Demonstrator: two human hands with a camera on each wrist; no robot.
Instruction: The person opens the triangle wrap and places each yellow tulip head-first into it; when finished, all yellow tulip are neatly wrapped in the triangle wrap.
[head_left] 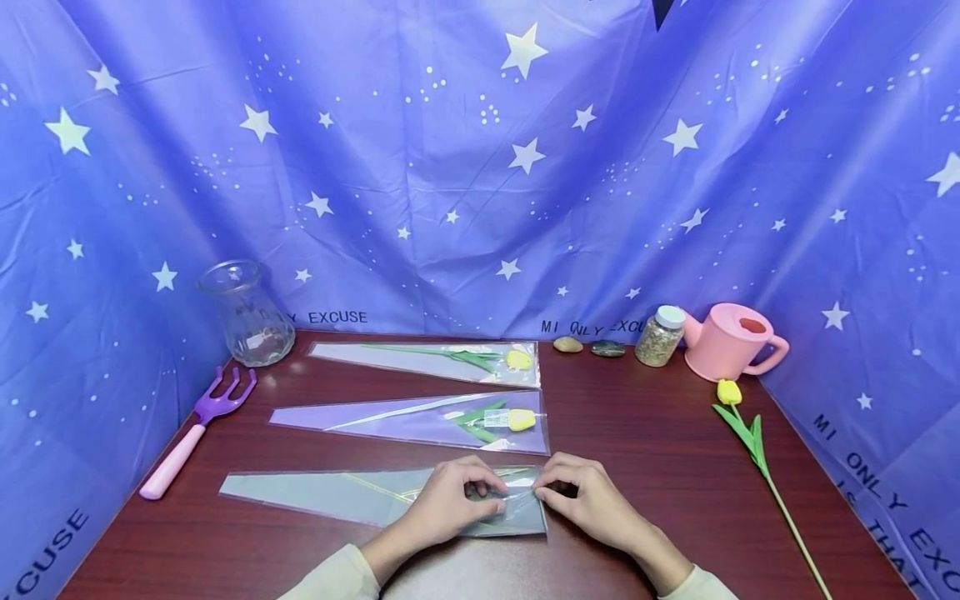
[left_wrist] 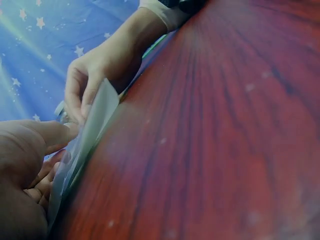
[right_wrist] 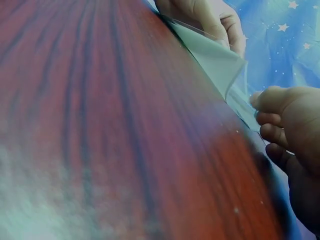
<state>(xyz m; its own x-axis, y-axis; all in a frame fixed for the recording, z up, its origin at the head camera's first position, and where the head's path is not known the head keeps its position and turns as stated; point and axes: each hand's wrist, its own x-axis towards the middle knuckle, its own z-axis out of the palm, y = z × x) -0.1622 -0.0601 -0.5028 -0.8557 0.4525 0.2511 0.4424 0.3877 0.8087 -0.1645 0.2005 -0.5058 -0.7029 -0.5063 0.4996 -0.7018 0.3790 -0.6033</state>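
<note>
The grey-green wrapping sleeve (head_left: pixel 315 493) is at lower centre of the frame. At its wide right end, my left hand (head_left: pixel 453 500) pinches the film and my right hand (head_left: pixel 592 500) pinches the edge. I think a light grip, parting the layers slowly, is best, clear of the purple sleeve (head_left: pixel 405 432) above it on the table (head_left: pixel 637 425).

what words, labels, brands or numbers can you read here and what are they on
"Y EXCUSE": star cloth, back left
"MI ONLY EXCU": star cloth, back right, creased
"MI ONLY EXC": star cloth, right side, cut off
"IS THAT": star cloth, just below that
"CUSE": star cloth, left side, cut off
Pale label on the middle sleeve: too small to read
Front sleeve: no readable text
</note>
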